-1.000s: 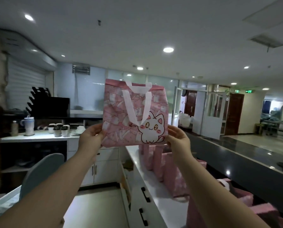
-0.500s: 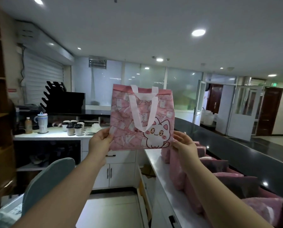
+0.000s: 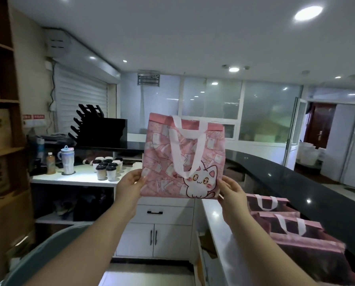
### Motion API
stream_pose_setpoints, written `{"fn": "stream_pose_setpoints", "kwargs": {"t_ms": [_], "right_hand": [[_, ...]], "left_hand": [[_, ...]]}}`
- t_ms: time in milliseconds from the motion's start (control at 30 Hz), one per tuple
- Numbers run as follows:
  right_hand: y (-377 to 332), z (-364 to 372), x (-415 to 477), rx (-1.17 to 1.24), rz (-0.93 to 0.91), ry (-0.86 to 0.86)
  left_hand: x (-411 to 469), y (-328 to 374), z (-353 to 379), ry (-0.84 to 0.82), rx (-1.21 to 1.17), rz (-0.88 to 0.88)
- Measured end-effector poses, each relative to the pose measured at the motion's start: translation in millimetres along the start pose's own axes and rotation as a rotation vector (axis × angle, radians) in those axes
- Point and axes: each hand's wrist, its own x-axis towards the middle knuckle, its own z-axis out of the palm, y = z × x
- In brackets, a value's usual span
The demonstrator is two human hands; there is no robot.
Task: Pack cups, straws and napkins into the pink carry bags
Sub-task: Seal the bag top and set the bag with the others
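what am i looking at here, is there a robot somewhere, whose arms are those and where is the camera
No robot here: these are a person's two bare arms. The camera is worn on that person's head and looks forward through a wide lens, so the room bends at the edges. The left hand and the right hand pinch the lower corners of a flat pink fabric carry bag with white handles and a cartoon cat, held up in the air. On the white counter behind it stand paper cups with black lids, a pale lidded tumbler and a small bottle. More pink carry bags sit at the lower right. I can make out no straws or napkins.
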Motion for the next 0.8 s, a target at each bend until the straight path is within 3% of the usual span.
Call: {"fn": "stream_pose_setpoints", "kwargs": {"t_ms": [200,433,567,633,800], "right_hand": [[67.6,31.3,106.6,-0.017,0.063,0.049],[95.2,108.9,276.0,-0.119,0.012,0.043],[130.5,145.3,354.3,-0.258,-0.174,0.088],[158.4,156.0,385.1,-0.34,-0.242,0.03],[225.9,171.3,474.2,-0.814,-0.218,-0.047]], "left_hand": [[118.3,-72.3,7.5,-0.004,-0.016,-0.044],[300.8,-100.7,24.0,-0.069,0.009,-0.005],[397.9,-124.1,39.2,-0.079,-0.055,-0.016],[431.6,-149.5,47.0,-0.065,-0.085,-0.053],[507.2,-217.9,64.9,0.046,-0.119,-0.1]]}}
